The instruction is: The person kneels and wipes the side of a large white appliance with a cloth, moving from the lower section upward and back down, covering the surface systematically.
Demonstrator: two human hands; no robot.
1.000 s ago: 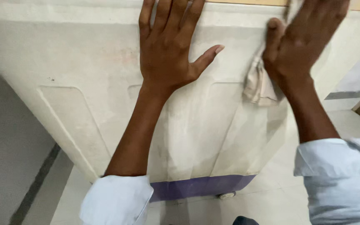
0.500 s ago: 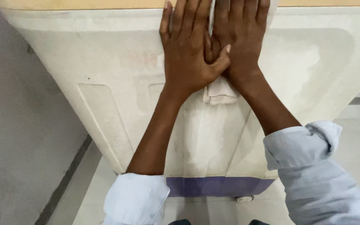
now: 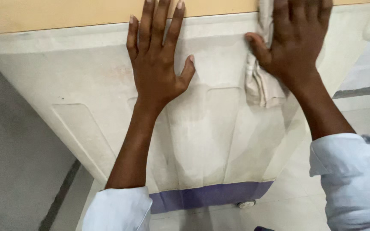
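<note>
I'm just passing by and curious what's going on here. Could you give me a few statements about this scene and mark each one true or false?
1. The left hand lies flat, fingers spread, on the cream cabinet panel. True.
2. The right hand presses a bright blue sponge to the panel. False: it presses a pale beige cloth.
3. The two hands overlap each other. False: they rest apart, with bare panel between them.
4. A purple band runs along the cabinet's bottom edge. True.
5. The cabinet stands on a small wheel above a light tiled floor. True.
6. Both forearms are covered down to the wrist. False: the pale sleeves are pushed up.
</note>
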